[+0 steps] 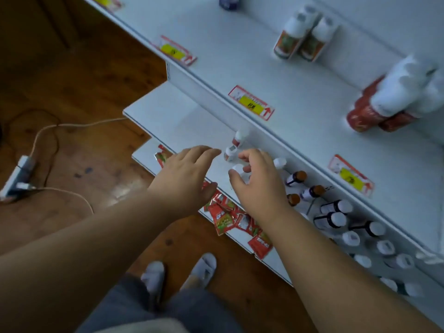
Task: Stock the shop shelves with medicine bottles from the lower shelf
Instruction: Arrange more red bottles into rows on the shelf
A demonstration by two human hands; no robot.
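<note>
Pick-up step, mid-frame: right hand [258, 181] curls its fingers round a white-capped bottle [237, 169] on the lower shelf [182, 126]; left hand [186, 175] hovers beside it, fingers loose, holding nothing. Next, I'd judge: lift it clear to the upper shelf [300, 92].

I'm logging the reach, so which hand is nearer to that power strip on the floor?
Left. The left hand hovers over the lower shelf's edge, on the power strip's side; the right hand is further right, among the bottles.
</note>
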